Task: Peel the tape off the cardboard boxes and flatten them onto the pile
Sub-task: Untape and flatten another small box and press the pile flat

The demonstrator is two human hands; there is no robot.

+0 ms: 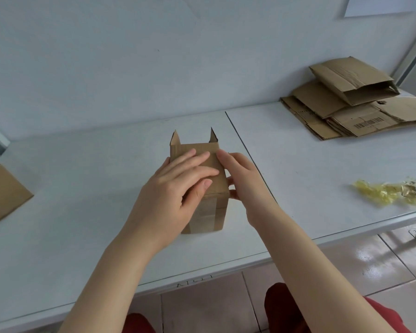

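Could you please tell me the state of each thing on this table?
Small brown cardboard box: upright, far flaps raised, taped.
Left hand: pressing flat on its top.
Right hand: gripping its right side.
Pile of brown cardboard: flattened, top piece gaping.
Yellowish tape wad: crumpled, loose.

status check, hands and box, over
Left hand flat on box top, right hand gripping its side. Box upright, not flattened. Tape wad at right, apart from pile.

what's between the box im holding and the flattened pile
Head view: only bare table, crossed by a seam, between the box and the pile; crumpled tape lies nearer the front edge.
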